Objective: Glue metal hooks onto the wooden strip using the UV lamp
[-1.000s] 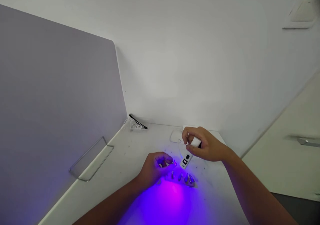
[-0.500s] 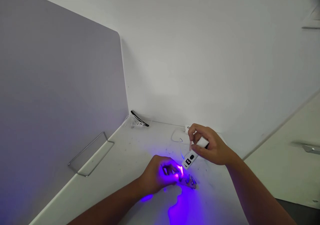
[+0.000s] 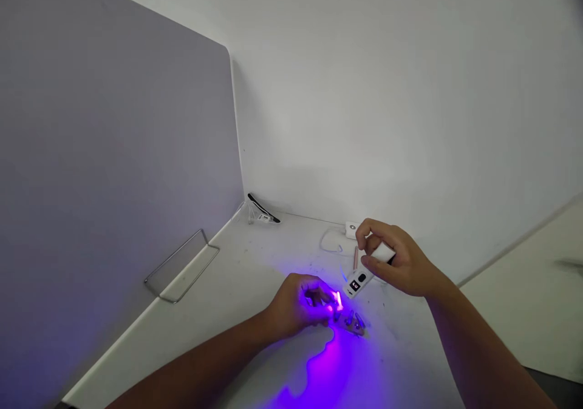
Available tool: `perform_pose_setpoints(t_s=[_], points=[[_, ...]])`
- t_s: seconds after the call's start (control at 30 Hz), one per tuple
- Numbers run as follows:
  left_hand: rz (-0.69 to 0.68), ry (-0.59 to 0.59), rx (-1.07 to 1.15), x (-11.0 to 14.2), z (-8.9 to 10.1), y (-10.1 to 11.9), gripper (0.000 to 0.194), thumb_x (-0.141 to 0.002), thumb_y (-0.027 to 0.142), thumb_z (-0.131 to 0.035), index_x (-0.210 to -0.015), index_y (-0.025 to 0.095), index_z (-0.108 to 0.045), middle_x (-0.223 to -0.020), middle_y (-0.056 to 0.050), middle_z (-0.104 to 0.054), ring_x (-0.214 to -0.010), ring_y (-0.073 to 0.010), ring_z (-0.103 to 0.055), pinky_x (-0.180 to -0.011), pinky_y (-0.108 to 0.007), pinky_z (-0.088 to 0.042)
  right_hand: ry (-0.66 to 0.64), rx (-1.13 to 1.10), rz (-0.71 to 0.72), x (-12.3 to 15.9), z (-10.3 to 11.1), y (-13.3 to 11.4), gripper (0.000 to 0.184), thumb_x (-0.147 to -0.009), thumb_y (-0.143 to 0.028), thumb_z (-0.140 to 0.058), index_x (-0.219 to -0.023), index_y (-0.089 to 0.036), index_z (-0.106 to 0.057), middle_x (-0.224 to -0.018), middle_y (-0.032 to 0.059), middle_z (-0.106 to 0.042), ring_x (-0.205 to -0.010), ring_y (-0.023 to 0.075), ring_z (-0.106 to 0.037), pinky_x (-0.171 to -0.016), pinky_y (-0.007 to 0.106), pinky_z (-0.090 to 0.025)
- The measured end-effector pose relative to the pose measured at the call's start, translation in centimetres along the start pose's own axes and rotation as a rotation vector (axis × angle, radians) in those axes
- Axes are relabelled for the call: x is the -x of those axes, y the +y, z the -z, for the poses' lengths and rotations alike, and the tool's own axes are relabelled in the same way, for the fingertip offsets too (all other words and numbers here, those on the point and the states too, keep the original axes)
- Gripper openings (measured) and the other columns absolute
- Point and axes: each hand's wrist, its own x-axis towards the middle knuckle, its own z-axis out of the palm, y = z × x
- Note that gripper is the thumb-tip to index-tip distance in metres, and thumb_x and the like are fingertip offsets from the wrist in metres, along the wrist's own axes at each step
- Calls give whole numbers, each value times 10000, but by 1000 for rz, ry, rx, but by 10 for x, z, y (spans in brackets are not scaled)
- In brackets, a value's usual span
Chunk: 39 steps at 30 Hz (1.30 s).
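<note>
My right hand (image 3: 396, 260) grips a white handheld UV lamp (image 3: 378, 260) with a dark button and a small lit display. The lamp slants down to the left and throws violet light on my left hand (image 3: 298, 306). The left thumb and fingers are pinched together, and a small pink-glowing piece (image 3: 338, 300) shows at their tips; the glare hides its kind. Just right of those fingertips, a small holder with shiny upright pieces (image 3: 354, 323) sits on the table. A thin pinkish stick (image 3: 356, 257) is seen beside the lamp, below my right fingers.
A white adapter (image 3: 350, 230) with a white cable (image 3: 324, 239) lies by the wall. In the back corner rests a black strip-like item (image 3: 264, 209) with a small white tag. A bent wire frame (image 3: 182, 266) stands by the grey partition (image 3: 136, 124) on the left.
The whole view has shifted a little, so everything appears farther right and slightly higher. Both hands keep nearly the same pose, with the lamp still shining on the left fingertips.
</note>
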Motion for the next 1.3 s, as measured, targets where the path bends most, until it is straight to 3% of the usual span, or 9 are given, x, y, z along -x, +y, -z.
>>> perform_pose_setpoints(t_s=[0.17,0.37,0.6,0.77,0.9,1.0,1.1,1.2,1.3], points=[[-9,6,-17,-1,-1,-1,150,-768,173,-795,-905,138,-844,-845,-72,-813,-667,-146,-693,-595,-208,-500,-70,8,-17,-2,-1,-6,93,-868,-266,-619,-895,-241,-533,-682,-28,-575,-598,152,-575,-502,245,-409],[32,24,32,-2,-4,0,154,-767,231,-818,-878,125,-835,-818,-80,-806,-593,-133,-671,-547,-208,-496,0,18,-118,-2,-4,-8,98,-892,-256,-606,-917,-247,-511,-747,-16,-585,-633,149,-581,-449,210,-358],[55,87,8,-2,-4,-12,215,-713,266,-880,-845,106,-821,-681,-54,-753,-562,-129,-640,-539,-212,-479,-221,80,5,0,-4,-20,115,-792,-153,-601,-821,-235,-525,-703,-42,-599,-614,125,-544,-586,244,-427],[55,41,-20,-3,-5,-8,240,-770,312,-854,-911,120,-825,-684,-52,-758,-531,-121,-628,-520,-212,-471,-84,194,-93,-2,-4,-16,85,-864,-222,-596,-872,-244,-515,-646,-64,-612,-485,102,-485,-553,253,-407],[38,42,-18,-2,-5,-1,201,-774,290,-844,-893,128,-830,-796,-75,-792,-592,-136,-675,-559,-223,-512,-16,117,-132,-1,-3,-15,97,-893,-258,-607,-933,-253,-518,-651,-76,-597,-388,66,-361,-449,225,-331],[60,32,34,-1,-4,-4,196,-786,305,-833,-868,126,-824,-789,-72,-784,-600,-149,-682,-524,-223,-518,-58,73,-91,0,-2,-20,104,-889,-239,-613,-943,-254,-525,-661,-74,-576,-433,77,-419,-466,218,-356],[44,62,9,-2,-4,-13,238,-740,320,-880,-854,120,-821,-738,-63,-764,-601,-145,-669,-535,-218,-513,-153,58,-28,1,-2,-23,125,-838,-172,-619,-902,-249,-543,-709,-58,-598,-579,109,-542,-575,228,-439],[66,95,4,-3,-3,-20,315,-718,369,-904,-869,105,-820,-683,-55,-736,-531,-111,-604,-502,-204,-464,-231,75,15,2,-1,-23,139,-778,-133,-613,-819,-239,-533,-736,-46,-613,-663,128,-575,-655,249,-465],[67,83,-15,-3,-4,-16,325,-722,385,-901,-870,106,-824,-710,-68,-751,-553,-116,-617,-515,-206,-465,-202,140,-20,2,1,-23,109,-791,-158,-598,-815,-238,-527,-712,-46,-625,-622,130,-572,-651,267,-458]])
